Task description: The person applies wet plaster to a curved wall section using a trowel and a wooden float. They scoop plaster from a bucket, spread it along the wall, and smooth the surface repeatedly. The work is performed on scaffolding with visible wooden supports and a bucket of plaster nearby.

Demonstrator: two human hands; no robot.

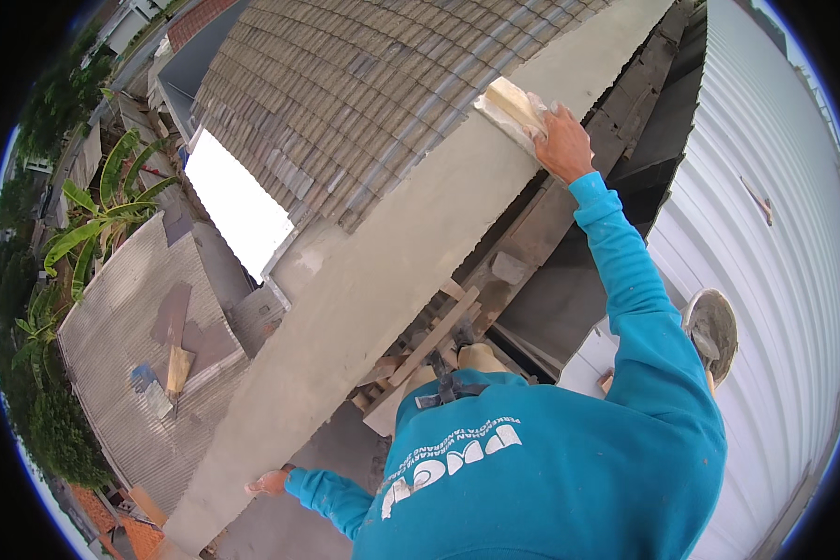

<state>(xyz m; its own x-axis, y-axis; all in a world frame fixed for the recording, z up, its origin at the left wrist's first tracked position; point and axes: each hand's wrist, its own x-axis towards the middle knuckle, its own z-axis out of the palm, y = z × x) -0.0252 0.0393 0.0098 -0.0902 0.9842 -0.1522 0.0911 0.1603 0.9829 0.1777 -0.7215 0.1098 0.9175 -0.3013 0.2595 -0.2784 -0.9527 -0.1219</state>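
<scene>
Teal cloth covers the torso and both arms, this sweatshirt [551, 495] being the nearest item. Near left, the left hand [269, 483] rests at the edge of a grey mortar strip [345, 299], presumably to steady the body during the long reach. Its arm is low and out to the side; no tool shows in it, and whether its fingers are spread or together cannot be told. Beyond the body, rough timbers [436, 345] lie to the right of the strip. Farther right, a bucket [712, 327] with grey residue inside sits by white corrugated sheeting [747, 177], probably kept there for easy access. At the far part of the strip, beside the tiled roof [345, 103], the right hand [562, 145] (dusted with mortar) grips a pale float [511, 105]. The float appears to be held flat so its face bears evenly. The right arm is stretched far forward, thumb and fingers closed on the tool's back.
</scene>
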